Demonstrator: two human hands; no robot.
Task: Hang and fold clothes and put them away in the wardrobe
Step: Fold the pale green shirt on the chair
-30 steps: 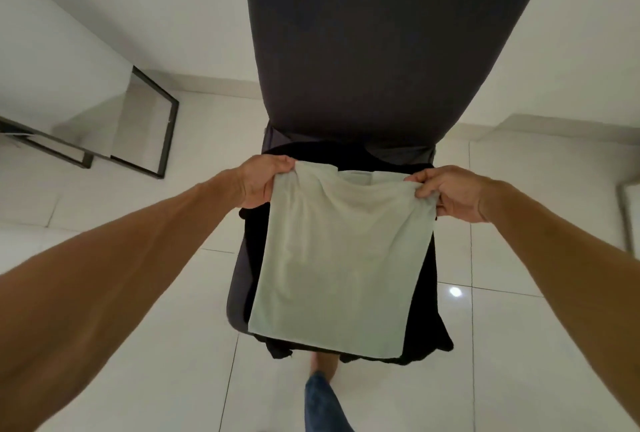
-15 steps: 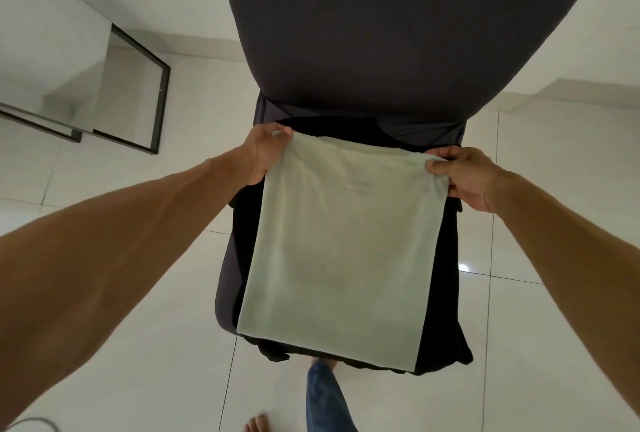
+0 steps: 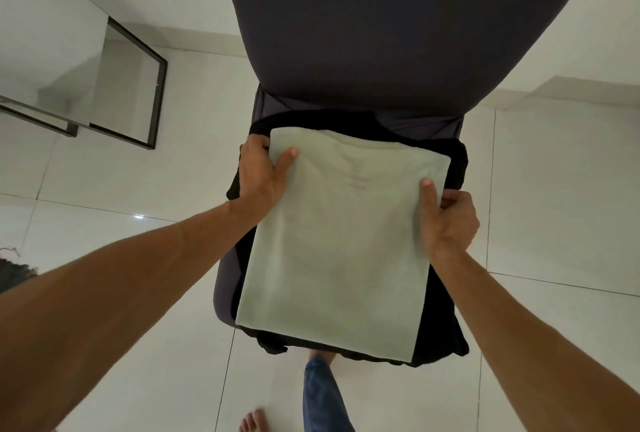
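Note:
A pale green shirt, folded into a long rectangle, lies flat on a black garment spread over the seat of a dark chair. My left hand grips the shirt's left edge near the top, thumb on the cloth and fingers under it. My right hand holds the right edge a little lower, thumb on top and fingers curled beneath. The shirt's lower end hangs over the seat's front.
The chair's tall dark backrest fills the top middle. A black-framed glass panel leans on the white wall at the left. White floor tiles surround the chair. My jeans leg and bare foot stand just below the seat.
The shirt was held up by its top corners; it now lies flat on the seat. Both hands have slid from the corners down to the side edges.

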